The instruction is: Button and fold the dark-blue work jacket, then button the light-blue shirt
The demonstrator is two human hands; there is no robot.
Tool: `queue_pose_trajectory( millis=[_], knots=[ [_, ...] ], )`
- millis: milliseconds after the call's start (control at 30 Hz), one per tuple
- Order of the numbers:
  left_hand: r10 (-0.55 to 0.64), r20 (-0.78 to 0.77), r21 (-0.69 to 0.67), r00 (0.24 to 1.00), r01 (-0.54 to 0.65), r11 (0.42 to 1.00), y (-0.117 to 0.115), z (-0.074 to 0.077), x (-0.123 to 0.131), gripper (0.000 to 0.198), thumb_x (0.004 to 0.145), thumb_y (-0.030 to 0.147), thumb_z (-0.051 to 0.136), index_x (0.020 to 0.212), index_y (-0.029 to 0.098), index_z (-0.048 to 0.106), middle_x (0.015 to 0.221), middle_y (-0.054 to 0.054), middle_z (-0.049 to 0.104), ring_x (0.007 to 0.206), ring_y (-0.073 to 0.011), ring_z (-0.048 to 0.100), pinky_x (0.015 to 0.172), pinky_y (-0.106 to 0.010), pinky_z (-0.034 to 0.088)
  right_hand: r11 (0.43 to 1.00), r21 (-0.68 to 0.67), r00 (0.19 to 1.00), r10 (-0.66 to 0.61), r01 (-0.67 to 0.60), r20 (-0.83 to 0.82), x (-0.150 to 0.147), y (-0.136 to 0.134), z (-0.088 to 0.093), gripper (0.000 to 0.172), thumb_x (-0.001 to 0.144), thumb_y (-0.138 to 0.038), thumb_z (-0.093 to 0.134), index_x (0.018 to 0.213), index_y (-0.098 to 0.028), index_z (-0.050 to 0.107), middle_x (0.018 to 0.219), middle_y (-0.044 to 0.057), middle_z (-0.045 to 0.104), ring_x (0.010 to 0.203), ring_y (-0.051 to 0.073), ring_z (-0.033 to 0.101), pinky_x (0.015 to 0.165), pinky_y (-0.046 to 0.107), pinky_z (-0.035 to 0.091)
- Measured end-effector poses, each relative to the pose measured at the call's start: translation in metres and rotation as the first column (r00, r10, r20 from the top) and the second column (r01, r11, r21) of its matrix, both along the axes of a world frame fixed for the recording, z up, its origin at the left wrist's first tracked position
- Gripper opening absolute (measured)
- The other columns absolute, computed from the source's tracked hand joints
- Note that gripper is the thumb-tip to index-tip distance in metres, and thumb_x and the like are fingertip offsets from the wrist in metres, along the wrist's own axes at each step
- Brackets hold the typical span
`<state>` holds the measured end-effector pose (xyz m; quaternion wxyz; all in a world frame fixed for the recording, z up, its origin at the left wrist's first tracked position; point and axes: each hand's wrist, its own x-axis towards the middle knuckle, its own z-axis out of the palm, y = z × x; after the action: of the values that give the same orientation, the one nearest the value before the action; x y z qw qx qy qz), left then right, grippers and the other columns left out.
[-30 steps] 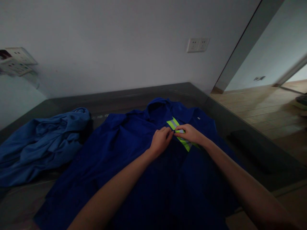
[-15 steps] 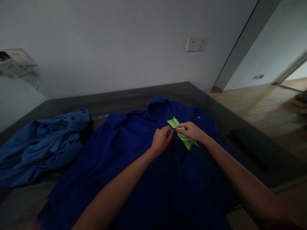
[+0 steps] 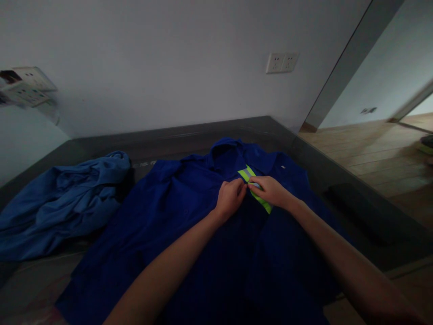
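Head cam: my left hand (image 3: 230,196) and right hand (image 3: 273,191) both have fingers pinched on the blue jacket (image 3: 162,212). It's spread right under them on the bench (image 3: 162,142), collar (image 3: 259,155) just beyond, neon strip (image 3: 245,174) partly under my right.

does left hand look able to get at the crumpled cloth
Probably yes: only the spread-out jacket seems to lie between the left hand and the crumpled cloth, though that hand holds the jacket's front.
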<state>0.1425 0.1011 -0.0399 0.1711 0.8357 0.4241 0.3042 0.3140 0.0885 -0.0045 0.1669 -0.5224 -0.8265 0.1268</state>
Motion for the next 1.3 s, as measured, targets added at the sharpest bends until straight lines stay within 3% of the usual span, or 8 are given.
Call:
queue_pose_trajectory(
  millis=[200, 400, 733, 867, 1067, 1200, 1300],
  knots=[
    [-0.086, 0.04, 0.012, 0.996, 0.085, 0.996, -0.001, 0.0, 0.0, 0.016, 0.094, 0.025, 0.04, 0.085, 0.02, 0.053, 0.071, 0.002, 0.058, 0.065, -0.0135, 0.054, 0.071, -0.027, 0.036, 0.993, 0.104, 0.986, -0.079, 0.064, 0.147, 0.0, -0.004, 0.008, 0.025, 0.091, -0.03, 0.041, 0.088, -0.018, 0.062, 0.087, 0.008, 0.067, 0.08, 0.021, 0.059, 0.069, 0.027, 0.037],
    [-0.078, 0.059, -0.05, 0.995, 0.081, 0.995, 0.0, -0.001, 0.001, 0.016, 0.092, 0.024, 0.042, 0.083, 0.02, 0.053, 0.067, 0.002, 0.056, 0.062, -0.013, 0.053, 0.066, -0.025, 0.036, 0.979, 0.199, 0.957, -0.1, 0.045, 0.272, -0.005, -0.01, 0.013, 0.022, 0.091, -0.028, 0.043, 0.095, -0.017, 0.061, 0.087, 0.01, 0.065, 0.083, 0.021, 0.057, 0.069, 0.027, 0.037],
    [-0.031, 0.139, -0.074, 0.99, 0.042, 0.996, 0.005, -0.008, 0.001, 0.009, 0.087, 0.018, 0.048, 0.08, 0.02, 0.053, 0.065, 0.003, 0.057, 0.063, -0.0122, 0.054, 0.065, -0.023, 0.037, 0.945, 0.276, 0.956, 0.096, -0.174, 0.277, -0.012, -0.012, 0.012, 0.026, 0.092, -0.025, 0.038, 0.088, -0.016, 0.061, 0.083, 0.01, 0.064, 0.083, 0.021, 0.054, 0.075, 0.031, 0.037],
    [-0.054, 0.155, -0.074, 0.986, 0.066, 0.995, 0.001, -0.003, 0.001, 0.007, 0.087, 0.022, 0.05, 0.082, 0.02, 0.055, 0.063, 0.004, 0.055, 0.059, -0.0113, 0.052, 0.062, -0.022, 0.036, 0.953, 0.29, 0.977, 0.028, -0.09, 0.213, -0.007, -0.011, 0.009, 0.023, 0.089, -0.025, 0.041, 0.085, -0.017, 0.062, 0.079, 0.008, 0.063, 0.08, 0.02, 0.054, 0.07, 0.029, 0.035],
    [-0.047, 0.13, -0.09, 0.99, 0.059, 0.994, 0.008, 0.02, -0.014, 0.014, 0.086, 0.018, 0.048, 0.097, 0.021, 0.056, 0.072, 0.002, 0.057, 0.065, -0.0124, 0.053, 0.061, -0.022, 0.039, 0.953, 0.287, 0.97, -0.154, 0.096, 0.188, 0.007, -0.004, 0.005, 0.022, 0.087, -0.029, 0.044, 0.078, -0.019, 0.061, 0.072, 0.005, 0.061, 0.07, 0.018, 0.054, 0.062, 0.027, 0.03],
    [-0.011, -0.034, -0.133, 0.999, 0.007, 0.991, 0.023, 0.031, -0.037, 0.013, 0.084, 0.017, 0.05, 0.093, 0.02, 0.059, 0.082, -0.001, 0.06, 0.075, -0.0149, 0.056, 0.069, -0.025, 0.043, 0.952, 0.26, 0.971, -0.199, 0.16, 0.13, 0.019, 0.001, 0.003, 0.034, 0.09, -0.039, 0.041, 0.067, -0.02, 0.058, 0.064, 0.003, 0.059, 0.064, 0.016, 0.054, 0.057, 0.027, 0.026],
    [-0.014, -0.152, -0.18, 0.988, -0.014, 0.984, 0.02, 0.036, -0.055, 0.012, 0.086, 0.02, 0.049, 0.09, 0.021, 0.06, 0.087, -0.002, 0.061, 0.078, -0.0163, 0.058, 0.071, -0.027, 0.044, 0.952, 0.248, 0.977, -0.201, 0.178, 0.068, 0.028, 0.006, 0.001, 0.039, 0.09, -0.043, 0.041, 0.064, -0.02, 0.057, 0.062, 0.002, 0.059, 0.062, 0.016, 0.053, 0.056, 0.026, 0.025]
  ],
)
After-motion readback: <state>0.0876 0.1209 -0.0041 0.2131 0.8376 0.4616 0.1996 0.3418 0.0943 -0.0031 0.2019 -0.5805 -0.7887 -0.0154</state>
